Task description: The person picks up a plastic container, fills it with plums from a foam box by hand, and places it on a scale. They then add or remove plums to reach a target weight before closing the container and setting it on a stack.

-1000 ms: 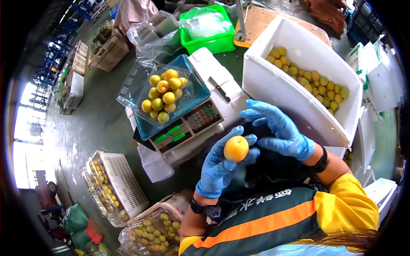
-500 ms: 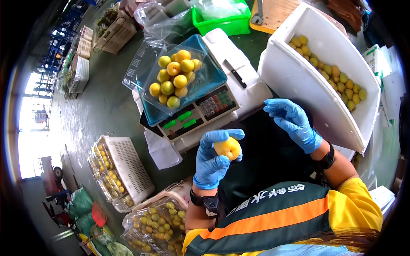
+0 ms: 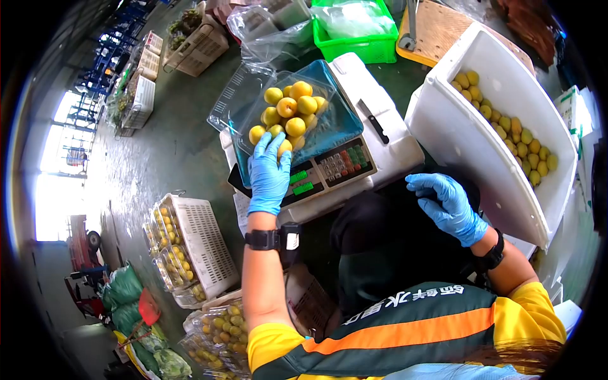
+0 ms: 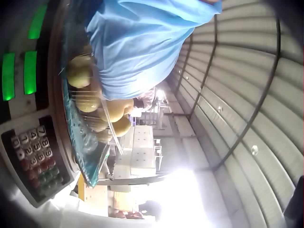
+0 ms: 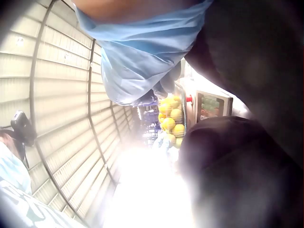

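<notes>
My gloved left hand point(image 3: 269, 174) reaches over the near edge of a clear plastic clamshell point(image 3: 235, 98), its fingers and thumb around a yellow fruit point(image 3: 284, 149). Several round yellow-green fruits point(image 3: 287, 107) are piled in the clamshell, whose lid stands folded back to the left. Under it is the blue platter point(image 3: 345, 123) of a digital scale point(image 3: 345, 163) with green displays. In the left wrist view, the blue glove point(image 4: 137, 47) hides the fingertips. My gloved right hand point(image 3: 446, 206) hovers before the body with loosely bent fingers and nothing in it.
A white foam box point(image 3: 437, 126) holding more fruit stands at the right. A knife point(image 3: 375, 122) lies on the white surface beside the scale. At the left, a white crate point(image 3: 206, 244) contains filled clamshells. A green basket point(image 3: 361, 49) with plastic bags sits behind.
The left hand has carried the yellow fruit from in front of the body forward and left to the clamshell. The right hand has drawn away from the left and stays near the body.
</notes>
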`<state>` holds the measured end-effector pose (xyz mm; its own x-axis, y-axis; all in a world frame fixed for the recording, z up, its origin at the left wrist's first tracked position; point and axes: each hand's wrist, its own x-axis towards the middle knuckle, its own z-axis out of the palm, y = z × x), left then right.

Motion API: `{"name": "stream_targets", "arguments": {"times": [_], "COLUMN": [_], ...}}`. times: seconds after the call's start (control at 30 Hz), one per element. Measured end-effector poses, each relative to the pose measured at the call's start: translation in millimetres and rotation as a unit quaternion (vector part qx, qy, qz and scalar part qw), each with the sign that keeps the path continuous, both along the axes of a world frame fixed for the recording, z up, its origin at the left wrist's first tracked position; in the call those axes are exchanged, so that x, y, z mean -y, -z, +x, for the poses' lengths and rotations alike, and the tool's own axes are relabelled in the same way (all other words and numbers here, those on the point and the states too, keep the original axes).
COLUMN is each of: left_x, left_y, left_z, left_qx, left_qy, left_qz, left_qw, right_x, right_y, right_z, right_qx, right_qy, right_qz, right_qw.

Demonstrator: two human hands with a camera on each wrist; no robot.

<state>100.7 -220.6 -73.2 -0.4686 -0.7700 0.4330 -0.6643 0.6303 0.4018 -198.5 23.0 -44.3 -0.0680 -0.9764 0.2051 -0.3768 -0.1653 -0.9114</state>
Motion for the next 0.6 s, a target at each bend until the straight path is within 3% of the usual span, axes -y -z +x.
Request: {"name": "stream_targets", "arguments": {"times": [0.03,0.1,0.13,0.17,0.2,0.23,0.3,0.37,0.4,0.47,0.53,0.6], "left_x": [4.3,12.1,30.3,32.3,40.5,54.3,78.6,98.1,106.5,133.0,137.7,133.6], "left_y": [-10.2,-34.5,-29.9,-49.3,-61.3,-61.6,-46.7,-43.0,-29.0,5.4,4.9,-4.5], "left_z": [3.0,15.0,32.7,33.7,42.8,56.4,69.1,65.4,67.4,69.2,60.7,56.8], "left_qx": [0.044,-0.099,-0.121,-0.196,-0.176,-0.214,-0.343,-0.412,-0.450,-0.488,-0.540,-0.643], "left_qy": [0.009,-0.009,-0.033,-0.082,-0.106,-0.126,-0.207,-0.289,-0.214,-0.173,-0.146,-0.162], "left_qz": [-0.002,0.046,0.032,0.106,0.076,0.131,0.204,0.396,0.475,0.471,0.459,0.402], "left_qw": [0.999,0.994,0.992,0.971,0.976,0.960,0.893,0.767,0.726,0.714,0.691,0.632], "right_x": [0.8,-0.8,-1.2,-1.3,-0.9,-1.0,-0.2,0.0,-0.2,-1.2,-2.0,0.6], "right_y": [-0.6,-0.3,1.2,1.7,0.7,3.2,0.9,0.8,0.3,-1.7,-3.1,-4.2], "right_z": [-0.1,-1.2,-3.0,-3.6,-2.1,-3.7,-2.3,-2.8,-3.0,-2.4,-5.6,-7.1], "right_qx": [-0.011,-0.015,-0.011,-0.008,0.014,0.012,0.016,0.019,0.020,0.013,0.003,0.085], "right_qy": [-0.001,0.002,0.001,-0.004,0.005,0.003,0.000,-0.005,-0.006,-0.003,-0.017,-0.027], "right_qz": [-0.007,-0.006,0.000,0.007,0.011,0.009,0.019,0.026,0.029,0.035,0.042,0.075], "right_qw": [1.000,1.000,1.000,1.000,1.000,1.000,1.000,0.999,0.999,0.999,0.999,0.993]}}
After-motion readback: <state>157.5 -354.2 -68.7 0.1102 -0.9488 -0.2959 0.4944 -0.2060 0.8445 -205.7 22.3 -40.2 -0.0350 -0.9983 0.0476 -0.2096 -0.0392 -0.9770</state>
